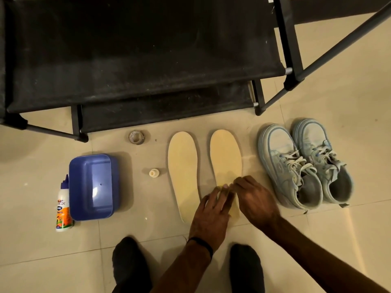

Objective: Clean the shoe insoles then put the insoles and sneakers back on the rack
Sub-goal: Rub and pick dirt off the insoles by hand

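At lower centre, both hands, left hand [211, 208] and right hand [256, 197], press loose fingers on the right insole [226, 157]. Cleaning seems underway; the left insole [183, 163] and sneakers [304, 163] lie on the floor, and the rack [137, 60] holds neither.

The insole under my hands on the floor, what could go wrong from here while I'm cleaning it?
1. The loose cap lies on the floor beside the left insole; a sweeping hand could knock it away.
2. Both the left hand and right hand press on the heel end of the right insole, so the toe end may lift or slide on the tiles.
3. The bottle seems uncapped and could leak if bumped.
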